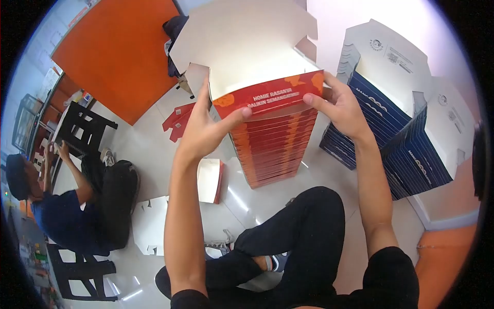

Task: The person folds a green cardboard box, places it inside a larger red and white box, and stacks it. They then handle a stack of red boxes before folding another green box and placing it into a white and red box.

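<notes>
An open red cardboard food box (267, 96) with a white inside and printed lettering tops a tall stack of red boxes (272, 147). Its white lid (247, 31) stands raised at the back. My left hand (208, 126) grips the box's left corner, thumb on the red front panel and fingers along the side. At the right corner, my right hand (342, 105) is closed the same way, its thumb on the front and its fingers partly hidden behind the edge. The top box seems to rest on or just over the stack.
Stacks of dark blue boxes (381, 105) with raised white lids stand to the right. On the floor lie another red box (210, 180), flat white card (151, 224) and red card pieces (179, 121). A person (77, 206) sits at left beside black stools (85, 129).
</notes>
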Available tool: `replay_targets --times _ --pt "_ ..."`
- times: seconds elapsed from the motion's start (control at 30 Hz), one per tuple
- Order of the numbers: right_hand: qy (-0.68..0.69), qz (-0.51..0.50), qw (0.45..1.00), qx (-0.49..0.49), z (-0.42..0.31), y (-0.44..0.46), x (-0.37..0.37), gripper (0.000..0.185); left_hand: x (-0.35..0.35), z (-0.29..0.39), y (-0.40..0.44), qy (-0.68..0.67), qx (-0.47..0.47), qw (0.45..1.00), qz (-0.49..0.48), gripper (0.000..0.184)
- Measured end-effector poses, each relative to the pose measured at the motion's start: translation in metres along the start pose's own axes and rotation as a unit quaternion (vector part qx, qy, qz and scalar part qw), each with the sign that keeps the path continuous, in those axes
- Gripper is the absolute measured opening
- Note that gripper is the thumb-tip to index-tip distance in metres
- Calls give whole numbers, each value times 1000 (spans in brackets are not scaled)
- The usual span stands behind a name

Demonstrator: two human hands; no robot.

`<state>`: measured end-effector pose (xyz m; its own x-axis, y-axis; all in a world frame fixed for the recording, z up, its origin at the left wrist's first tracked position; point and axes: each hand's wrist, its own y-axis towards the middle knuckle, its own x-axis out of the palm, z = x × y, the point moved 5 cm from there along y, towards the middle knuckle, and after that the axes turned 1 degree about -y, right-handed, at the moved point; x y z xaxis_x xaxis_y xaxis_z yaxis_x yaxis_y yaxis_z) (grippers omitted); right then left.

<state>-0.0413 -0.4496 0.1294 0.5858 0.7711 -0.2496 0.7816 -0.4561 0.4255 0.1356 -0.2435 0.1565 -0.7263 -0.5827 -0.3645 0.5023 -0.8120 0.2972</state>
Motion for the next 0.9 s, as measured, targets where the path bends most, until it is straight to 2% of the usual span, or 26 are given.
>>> replay_targets --times 0.07,0.1,0.17,0.2,0.27,0.3,0.43,0.53,0.6,0.73,0.77,0.8,0.83,0.87,0.9 --pt "-31 -2 999 -11 -6 -1 1 64 2 -13 -7 -36 -84 996 14 82" --pt "-66 -5 998 -22 -9 -3 2 59 4 -16 -9 -34 -86 996 13 82" --pt "-50 -5 998 -27 -11 -5 1 57 11 -20 -13 -55 -64 996 16 65" --pt "-38 -8 999 -35 -11 -5 2 56 14 -21 -13 -54 -65 996 15 65" --pt "18 26 999 -32 -7 -8 1 54 23 -15 -11 -32 1 999 -13 61" --pt "73 57 995 -31 -5 -7 0 52 24 -17 -11 -18 -53 998 -12 60" --pt "59 44 997 -3 -4 -11 3 50 22 -18 -12 -27 -27 999 -17 61" --pt "5 34 999 -11 -11 -11 4 48 23 -21 -25 1 -10 1000 20 61" --pt "-79 5 995 -57 -23 -10 4 45 23 -9 -37 -51 10 995 88 60" --pt "-133 -23 987 -93 -34 -18 4 43 16 -8 -51 -80 15 995 65 68" --pt "-152 -32 981 -119 -41 -21 6 39 8 5 -54 122 80 983 114 70" --pt "-171 -39 974 -145 -45 -23 7 35 8 19 -55 317 144 924 157 73" --pt "-187 -32 968 -164 -46 -26 8 34 12 34 -58 317 224 904 179 70" --pt "-189 -26 969 -158 -46 -28 9 34 19 56 -55 314 227 906 171 70" --pt "-200 -37 965 -163 -50 -31 11 39 34 79 -51 363 251 891 106 64"
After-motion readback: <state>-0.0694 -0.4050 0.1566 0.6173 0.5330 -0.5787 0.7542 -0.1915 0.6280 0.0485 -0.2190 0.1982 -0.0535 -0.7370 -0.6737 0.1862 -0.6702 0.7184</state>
